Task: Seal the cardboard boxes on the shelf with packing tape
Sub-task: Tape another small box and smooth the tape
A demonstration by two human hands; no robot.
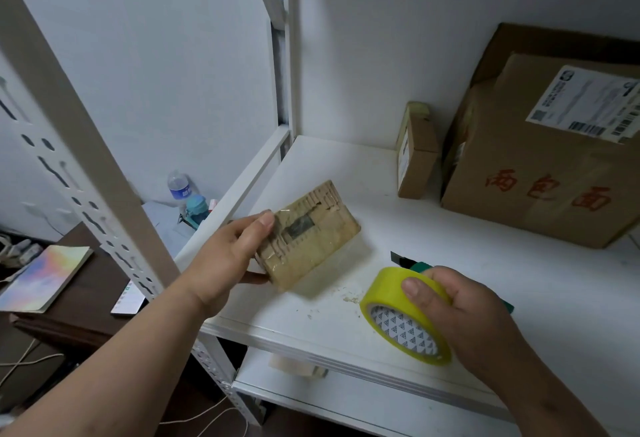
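Gripping small taped box [308, 234] at its left end, left hand [227, 260] tilting it over shelf [450, 263]; right hand [460, 312] clasping yellow tape roll [398, 315], cutter [412, 263] behind.

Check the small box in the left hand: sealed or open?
Sealed: clear tape wraps the small box, gripped by the left hand.
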